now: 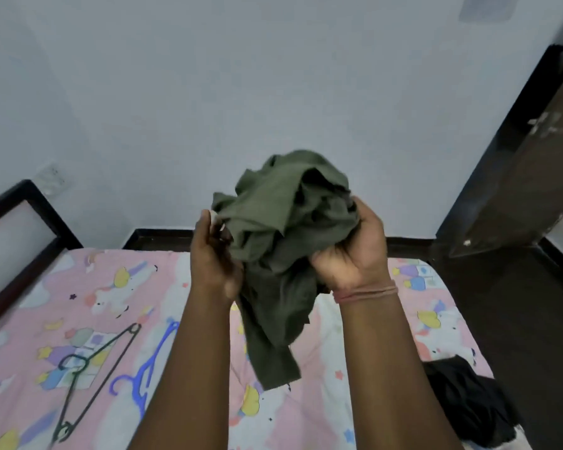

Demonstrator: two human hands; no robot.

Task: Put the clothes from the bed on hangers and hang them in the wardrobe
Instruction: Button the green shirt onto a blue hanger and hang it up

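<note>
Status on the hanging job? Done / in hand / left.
Done: nothing visibly hung; no wardrobe in view. In hand: left hand and right hand grip the bunched green garment, not yet on a hanger. Left: dark hanger and blue hanger lie unused on the bed; black garment waits.

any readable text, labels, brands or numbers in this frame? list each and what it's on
None readable.
Bedsheet: cartoon prints only, no letters.
Green garment, held by left hand and right hand: a pale tag-like bit at the left fingers, too blurred to read.
Hangers, black garment: no markings visible.
</note>
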